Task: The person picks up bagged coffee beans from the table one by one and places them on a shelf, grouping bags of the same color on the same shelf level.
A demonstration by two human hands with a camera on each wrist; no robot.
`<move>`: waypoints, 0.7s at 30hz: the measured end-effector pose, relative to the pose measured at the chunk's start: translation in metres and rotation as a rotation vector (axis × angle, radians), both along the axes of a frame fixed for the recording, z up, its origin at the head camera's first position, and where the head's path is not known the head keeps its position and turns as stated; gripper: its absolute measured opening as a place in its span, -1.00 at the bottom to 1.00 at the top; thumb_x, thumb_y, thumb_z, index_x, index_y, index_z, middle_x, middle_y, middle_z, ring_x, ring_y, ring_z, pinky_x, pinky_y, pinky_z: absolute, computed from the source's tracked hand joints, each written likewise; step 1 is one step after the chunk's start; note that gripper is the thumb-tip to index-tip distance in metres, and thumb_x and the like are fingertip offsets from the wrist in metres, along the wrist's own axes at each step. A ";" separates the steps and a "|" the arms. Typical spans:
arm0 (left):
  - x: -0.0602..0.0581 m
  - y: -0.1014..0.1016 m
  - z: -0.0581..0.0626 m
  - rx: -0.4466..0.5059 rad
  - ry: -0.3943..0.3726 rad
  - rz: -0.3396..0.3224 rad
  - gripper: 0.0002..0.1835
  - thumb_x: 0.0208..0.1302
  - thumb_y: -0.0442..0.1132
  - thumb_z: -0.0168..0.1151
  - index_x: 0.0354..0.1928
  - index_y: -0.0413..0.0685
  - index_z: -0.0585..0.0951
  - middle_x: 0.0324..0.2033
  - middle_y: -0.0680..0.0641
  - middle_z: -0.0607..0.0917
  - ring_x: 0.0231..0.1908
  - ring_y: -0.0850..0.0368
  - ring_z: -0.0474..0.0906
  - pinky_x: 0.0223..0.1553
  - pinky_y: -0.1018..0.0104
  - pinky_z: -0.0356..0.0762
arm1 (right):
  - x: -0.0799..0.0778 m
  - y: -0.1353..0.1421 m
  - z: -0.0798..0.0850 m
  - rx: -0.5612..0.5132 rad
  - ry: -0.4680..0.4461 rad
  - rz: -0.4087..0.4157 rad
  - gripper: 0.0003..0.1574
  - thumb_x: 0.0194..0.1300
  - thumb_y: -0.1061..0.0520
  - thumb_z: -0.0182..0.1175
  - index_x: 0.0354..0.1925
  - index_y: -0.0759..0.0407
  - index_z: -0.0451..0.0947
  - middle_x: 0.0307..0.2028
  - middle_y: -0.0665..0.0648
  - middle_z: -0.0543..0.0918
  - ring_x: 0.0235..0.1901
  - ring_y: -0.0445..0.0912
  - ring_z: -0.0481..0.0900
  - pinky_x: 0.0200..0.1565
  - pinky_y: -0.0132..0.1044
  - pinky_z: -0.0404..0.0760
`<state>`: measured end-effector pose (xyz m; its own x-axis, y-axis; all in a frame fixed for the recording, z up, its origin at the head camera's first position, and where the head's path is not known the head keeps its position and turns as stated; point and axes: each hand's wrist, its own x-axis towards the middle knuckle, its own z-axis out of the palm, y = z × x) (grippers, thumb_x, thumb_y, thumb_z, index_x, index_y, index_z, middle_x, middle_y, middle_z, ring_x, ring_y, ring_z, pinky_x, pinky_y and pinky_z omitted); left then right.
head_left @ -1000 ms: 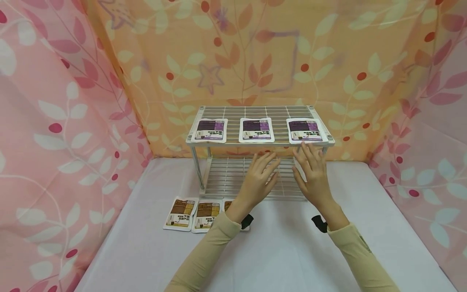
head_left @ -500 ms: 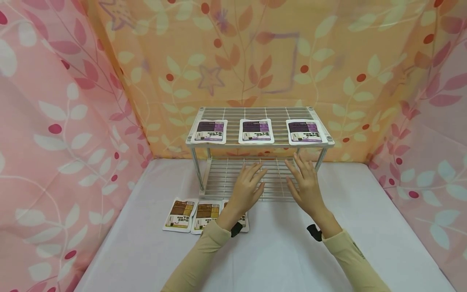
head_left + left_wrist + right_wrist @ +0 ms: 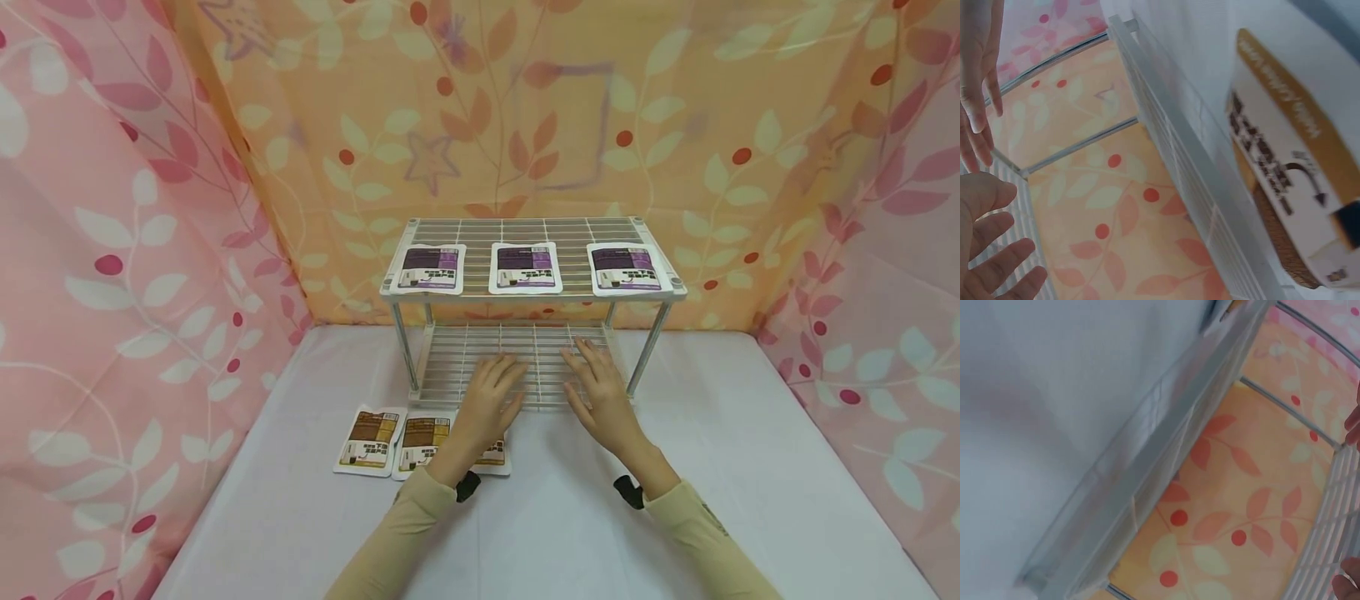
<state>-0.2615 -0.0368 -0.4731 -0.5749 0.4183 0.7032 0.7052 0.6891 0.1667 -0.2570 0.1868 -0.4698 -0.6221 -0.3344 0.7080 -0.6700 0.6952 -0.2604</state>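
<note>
A two-tier white wire rack (image 3: 540,300) stands at the back of the table. Both hands are spread in front of its lower tier, and neither holds anything. My left hand (image 3: 482,410) reaches over the right-hand packet of a brown-and-white row, hiding much of that packet (image 3: 491,458). To the right, my right hand (image 3: 604,402) has extended fingers, overlapping the lower wires in the head view. Three flat purple-and-white packets, left (image 3: 432,268), middle (image 3: 525,268) and right (image 3: 628,268), lie spaced along the rack's top. In the left wrist view, a brown-and-white packet (image 3: 1297,181) looms large.
Two more brown-and-white packets, left (image 3: 370,440) and middle (image 3: 423,443), lie on the white tabletop (image 3: 555,533) before the rack's left side. Metal posts, such as the right front one (image 3: 649,348), bound the lower tier. Floral cloth (image 3: 300,108) encloses the back and sides.
Both hands have come down and to the left, from near the rack's top edge to its lower front. The packets have stayed in place.
</note>
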 end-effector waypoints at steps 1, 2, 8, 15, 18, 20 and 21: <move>0.000 -0.002 -0.002 0.001 -0.002 0.000 -0.54 0.16 -0.23 0.28 0.13 -0.08 0.50 0.10 -0.10 0.53 0.19 -0.10 0.36 0.31 -0.06 0.12 | 0.000 -0.002 -0.003 0.003 -0.013 0.002 -0.28 0.17 0.20 0.20 0.30 0.15 0.27 0.34 0.29 0.20 0.32 0.23 0.12 0.27 0.22 0.10; 0.001 -0.003 -0.003 0.000 -0.007 0.002 -0.53 0.15 -0.23 0.29 0.13 -0.08 0.50 0.09 -0.10 0.53 0.19 -0.10 0.36 0.31 -0.07 0.13 | 0.000 -0.003 -0.005 0.005 -0.025 0.004 -0.28 0.17 0.21 0.20 0.29 0.15 0.27 0.33 0.29 0.20 0.31 0.23 0.14 0.26 0.22 0.13; 0.005 -0.013 -0.013 -0.021 -0.073 0.015 -0.44 0.08 -0.25 0.35 0.18 -0.02 0.46 0.10 -0.11 0.53 0.20 -0.09 0.34 0.27 -0.13 0.17 | 0.000 -0.013 -0.018 0.022 -0.071 0.019 -0.29 0.20 0.17 0.20 0.30 0.16 0.26 0.30 0.28 0.27 0.23 0.20 0.29 0.16 0.16 0.33; 0.013 -0.023 -0.021 -0.021 -0.170 0.018 -0.49 0.12 -0.21 0.33 0.15 -0.06 0.49 0.09 -0.14 0.52 0.13 -0.10 0.39 0.23 -0.02 0.28 | 0.004 -0.024 -0.031 0.042 -0.148 0.041 -0.32 0.23 0.11 0.20 0.29 0.14 0.28 0.23 0.26 0.36 0.20 0.16 0.33 0.15 0.14 0.36; 0.017 -0.026 -0.024 -0.015 -0.233 0.012 -0.51 0.14 -0.21 0.30 0.15 -0.08 0.49 0.10 -0.18 0.51 0.11 -0.08 0.39 0.18 0.00 0.34 | 0.007 -0.028 -0.036 0.051 -0.212 0.061 -0.33 0.26 0.09 0.18 0.30 0.14 0.28 0.22 0.26 0.37 0.19 0.15 0.35 0.13 0.11 0.40; 0.019 -0.029 -0.027 -0.017 -0.274 0.016 -0.51 0.17 -0.20 0.28 0.16 -0.07 0.48 0.11 -0.18 0.51 0.12 -0.07 0.38 0.18 0.00 0.34 | 0.010 -0.031 -0.040 0.057 -0.260 0.076 -0.34 0.28 0.07 0.17 0.30 0.14 0.27 0.22 0.28 0.37 0.19 0.15 0.35 0.12 0.10 0.42; 0.020 -0.030 -0.028 -0.020 -0.295 0.021 -0.51 0.17 -0.19 0.27 0.17 -0.06 0.47 0.12 -0.17 0.50 0.13 -0.07 0.38 0.18 0.00 0.33 | 0.011 -0.032 -0.041 0.056 -0.285 0.085 -0.35 0.28 0.07 0.16 0.30 0.15 0.27 0.22 0.29 0.37 0.19 0.15 0.35 0.12 0.09 0.42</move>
